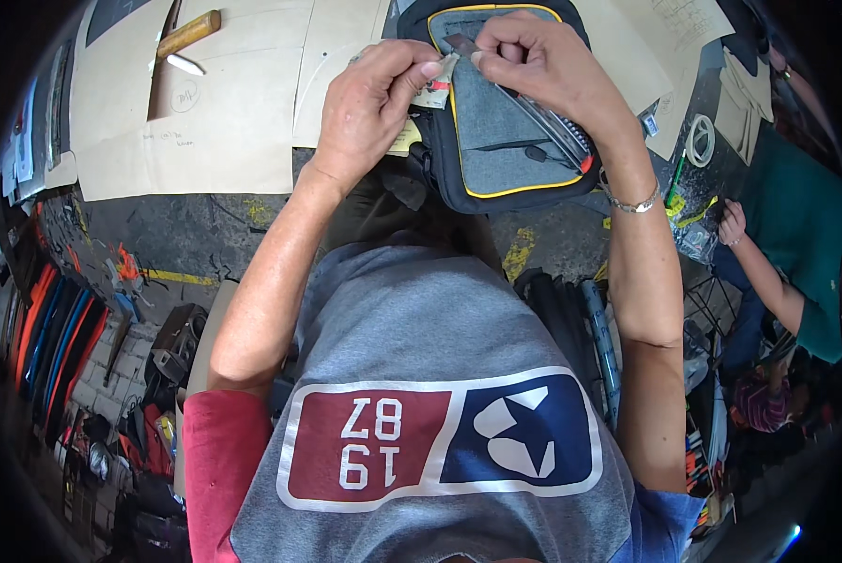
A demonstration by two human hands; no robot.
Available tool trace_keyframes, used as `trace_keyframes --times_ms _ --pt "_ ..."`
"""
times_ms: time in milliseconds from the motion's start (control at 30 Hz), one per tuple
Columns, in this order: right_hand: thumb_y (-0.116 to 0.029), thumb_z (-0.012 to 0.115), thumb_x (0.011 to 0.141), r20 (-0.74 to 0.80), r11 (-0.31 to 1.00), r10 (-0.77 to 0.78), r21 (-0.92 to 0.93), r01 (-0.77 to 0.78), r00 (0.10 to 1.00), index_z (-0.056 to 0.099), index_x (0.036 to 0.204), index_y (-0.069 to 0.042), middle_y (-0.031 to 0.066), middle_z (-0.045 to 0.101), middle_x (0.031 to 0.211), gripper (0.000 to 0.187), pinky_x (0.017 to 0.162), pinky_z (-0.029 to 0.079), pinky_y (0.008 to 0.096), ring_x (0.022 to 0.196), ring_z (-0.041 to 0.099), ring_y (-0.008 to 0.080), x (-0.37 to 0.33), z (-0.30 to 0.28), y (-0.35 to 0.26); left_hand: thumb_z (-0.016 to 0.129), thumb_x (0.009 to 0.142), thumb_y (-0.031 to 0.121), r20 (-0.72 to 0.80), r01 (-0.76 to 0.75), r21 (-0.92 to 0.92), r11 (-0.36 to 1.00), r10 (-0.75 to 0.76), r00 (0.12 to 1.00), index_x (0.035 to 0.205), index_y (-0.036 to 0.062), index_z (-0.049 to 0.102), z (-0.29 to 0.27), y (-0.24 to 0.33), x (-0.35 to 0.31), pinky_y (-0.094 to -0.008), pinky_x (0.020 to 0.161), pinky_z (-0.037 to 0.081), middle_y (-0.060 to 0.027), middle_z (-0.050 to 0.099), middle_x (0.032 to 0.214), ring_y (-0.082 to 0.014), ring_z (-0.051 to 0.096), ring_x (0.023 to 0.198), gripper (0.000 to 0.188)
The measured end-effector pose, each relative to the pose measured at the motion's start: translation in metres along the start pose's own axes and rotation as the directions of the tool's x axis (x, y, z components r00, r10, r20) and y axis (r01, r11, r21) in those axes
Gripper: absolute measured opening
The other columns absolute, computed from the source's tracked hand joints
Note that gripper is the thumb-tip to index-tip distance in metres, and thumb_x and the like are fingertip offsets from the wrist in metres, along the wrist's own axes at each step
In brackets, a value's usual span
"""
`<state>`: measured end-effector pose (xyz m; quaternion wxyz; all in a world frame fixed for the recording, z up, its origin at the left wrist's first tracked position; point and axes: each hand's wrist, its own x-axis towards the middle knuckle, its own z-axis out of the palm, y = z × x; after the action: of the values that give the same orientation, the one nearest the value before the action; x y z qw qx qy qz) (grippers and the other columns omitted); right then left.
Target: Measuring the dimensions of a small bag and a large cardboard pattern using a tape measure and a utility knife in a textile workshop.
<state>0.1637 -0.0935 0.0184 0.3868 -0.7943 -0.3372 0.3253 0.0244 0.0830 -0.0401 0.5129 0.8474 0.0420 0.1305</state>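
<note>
A grey fabric bag piece with black edging and yellow piping lies at the table's front edge. My left hand, at the bag's left side, pinches a small pale tag-like piece with a reddish mark. In my right hand, above the bag, is a snap-off cutter. Its blade tip points left, close to the fingers of my left hand; whether it touches the small piece I cannot tell. The cutter's red end hangs over the bag's lower right. A dark zip pull shows near the bag's front.
Large tan card patterns cover the table to the left, with a wooden-handled tool on them. Rightward lie a roll of tape and more card. A co-worker in a green top rests a hand at the table's right edge.
</note>
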Motion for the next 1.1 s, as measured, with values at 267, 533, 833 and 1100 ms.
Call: trace_keyframes --times_ms 267,533,833,1100 --pt "-0.012 0.070 0.083 -0.026 0.985 -0.155 -0.074 0.153 0.988 0.056 0.081 0.001 0.0062 0.045 0.066 0.019 0.055 0.038 0.0320 0.060 0.043 0.0142 0.000 0.001 0.001 0.067 0.093 0.019 0.006 0.082 -0.011 0.997 -0.082 0.997 0.098 0.0075 0.070 -0.002 0.000 -0.001 -0.0351 0.077 0.052 -0.0058 0.070 0.092 -0.0274 0.066 0.086 0.012" --pt "-0.014 0.070 0.082 0.037 0.999 0.005 -0.031 -0.004 0.999 0.055 0.080 0.000 0.0056 0.043 0.065 0.021 0.056 0.038 0.0325 0.061 0.043 0.0160 -0.001 -0.004 -0.002 0.067 0.093 0.018 0.038 -0.100 0.107 0.989 0.096 0.995 0.098 0.0087 0.070 -0.003 0.003 -0.003 -0.0366 0.079 0.053 -0.0044 0.071 0.095 -0.0271 0.065 0.091 0.011" --pt "-0.015 0.069 0.083 -0.009 0.982 -0.144 -0.122 0.142 0.990 0.055 0.078 0.000 0.0082 0.047 0.065 0.021 0.056 0.040 0.0338 0.060 0.046 0.0159 0.000 0.001 -0.001 0.066 0.095 0.021 0.020 0.013 -0.041 0.999 -0.012 1.000 0.100 0.0078 0.069 -0.002 0.001 -0.004 -0.0335 0.075 0.052 -0.0048 0.069 0.088 -0.0229 0.064 0.083 0.014" --pt "-0.018 0.069 0.086 -0.190 0.975 0.190 -0.081 -0.209 0.963 0.057 0.081 -0.002 0.0013 0.041 0.065 0.021 0.057 0.037 0.0262 0.059 0.039 0.0086 -0.021 0.024 -0.010 0.060 0.101 0.027 -0.019 0.310 -0.043 0.950 -0.311 0.950 0.105 0.0031 0.063 -0.004 0.012 0.009 -0.0287 0.059 0.045 -0.0074 0.059 0.067 -0.0126 0.051 0.060 0.024"
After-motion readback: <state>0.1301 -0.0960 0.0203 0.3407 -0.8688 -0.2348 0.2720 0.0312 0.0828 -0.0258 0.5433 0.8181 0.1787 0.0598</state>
